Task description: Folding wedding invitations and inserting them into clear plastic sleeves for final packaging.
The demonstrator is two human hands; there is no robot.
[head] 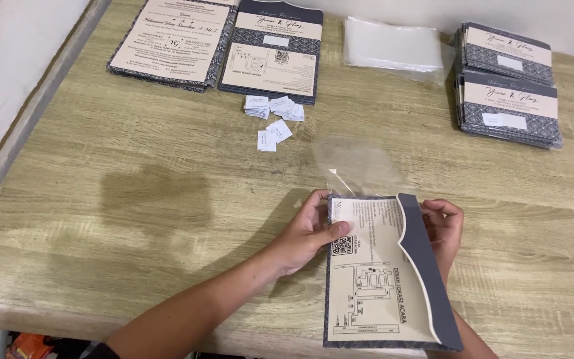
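Person seated at a light wood-grain table (pixel 134 199), both hands low at the near edge; left hand (pixel 307 233) grips the left edge of a cream-and-navy invitation card (pixel 373 279), thumb pressed on the card face beside its small square code; right hand (pixel 443 229) is closed on the card's right side, behind a grey curved flap, fingers (pixel 441 211) curled over the upper edge; card lies lengthwise away from the person, printed map side up, its near end overhanging the table edge; a clear plastic sleeve (pixel 357 166) sits at the card's far end, its mouth touching or just over the card's top edge; how far the card is inside cannot be told; far left of the table, a stack of opened cards (pixel 174 43) with text faces up; just beside it to the right, a second stack (pixel 274 53) with navy patterned border; in front of these two stacks, a loose cluster of small white paper labels (pixel 274 116), some piled, a few apart nearer the person; far centre, a flat pile of clear sleeves (pixel 393 46); far right, two stacks of closed navy-patterned cards (pixel 509 93), one behind the other, touching; a pale strip of floor or wall runs along the left of the table.
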